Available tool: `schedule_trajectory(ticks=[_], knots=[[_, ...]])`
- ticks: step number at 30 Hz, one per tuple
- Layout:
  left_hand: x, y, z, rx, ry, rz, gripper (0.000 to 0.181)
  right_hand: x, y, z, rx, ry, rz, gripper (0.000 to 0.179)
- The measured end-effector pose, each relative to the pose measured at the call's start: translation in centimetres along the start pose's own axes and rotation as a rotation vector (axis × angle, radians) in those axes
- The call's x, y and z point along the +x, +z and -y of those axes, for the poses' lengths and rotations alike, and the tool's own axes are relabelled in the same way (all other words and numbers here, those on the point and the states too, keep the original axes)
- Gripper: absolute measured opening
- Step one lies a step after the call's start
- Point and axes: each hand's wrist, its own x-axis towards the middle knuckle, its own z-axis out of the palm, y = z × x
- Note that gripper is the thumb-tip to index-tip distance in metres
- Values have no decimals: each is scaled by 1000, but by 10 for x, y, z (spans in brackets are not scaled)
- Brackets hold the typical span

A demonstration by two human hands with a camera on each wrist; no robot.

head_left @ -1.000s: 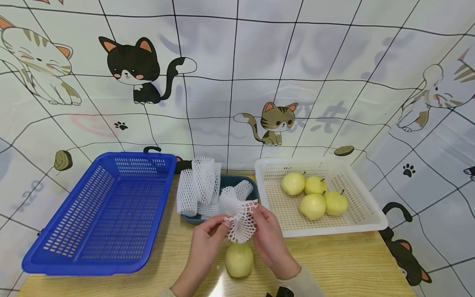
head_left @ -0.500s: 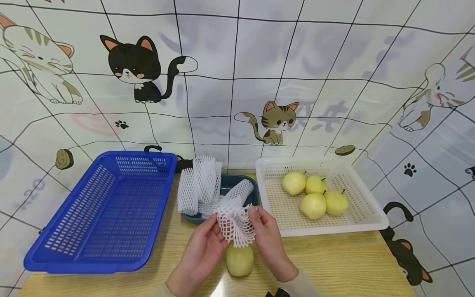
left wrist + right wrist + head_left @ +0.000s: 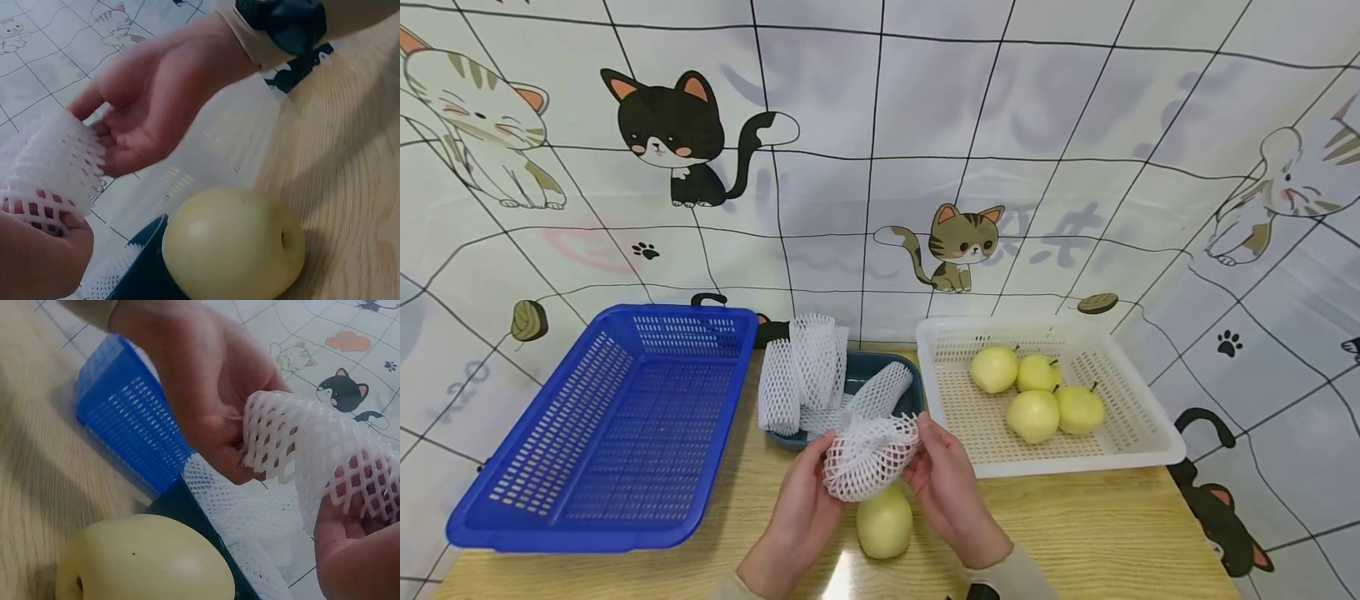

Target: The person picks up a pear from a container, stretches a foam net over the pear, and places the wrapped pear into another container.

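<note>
Both hands hold a white foam fruit net [image 3: 868, 457] stretched between them, its mesh end spread open. The left hand [image 3: 805, 508] grips the net's left edge, with fingers inside the mesh in the right wrist view. The right hand [image 3: 951, 492] pinches the opposite edge between thumb and fingers. A round pale-yellow fruit [image 3: 884, 525], apple or pear, stands on the table just below the net, touched by neither hand. It shows larger in the left wrist view, where the fruit [image 3: 231, 244] has a dimple at one end.
Behind the hands, a dark teal tray [image 3: 786, 443] holds more white foam nets [image 3: 812, 362]. To the left is a blue basket [image 3: 700, 500]; to the right, a white basket [image 3: 1075, 460] contains several yellow fruits [image 3: 1033, 415]. A cat-patterned cloth [image 3: 820, 208] hangs behind the wooden table [image 3: 1097, 533].
The net has been turned and its opening widened, its mesh end shifting left and tilting. The left hand's fingers have moved in under the net. The fruit on the table stays put.
</note>
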Motion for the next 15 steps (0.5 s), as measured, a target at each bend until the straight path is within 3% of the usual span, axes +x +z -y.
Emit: schedule_trajectory(ticks=[2, 4, 7, 11, 15], knots=[[0, -2, 0, 35, 18, 1, 50, 0, -2, 0, 36, -1, 44, 34], [1, -5, -1, 77, 33, 47, 43, -1, -4, 1, 36, -18, 103, 34], [2, -13, -3, 135, 78, 185, 30, -3, -8, 3, -34, -71, 210, 27], [6, -24, -6, 274, 223, 426, 30, -7, -15, 5, -278, -226, 344, 20], [11, -34, -7, 558, 450, 546, 25, -11, -25, 5, -621, -452, 427, 21]])
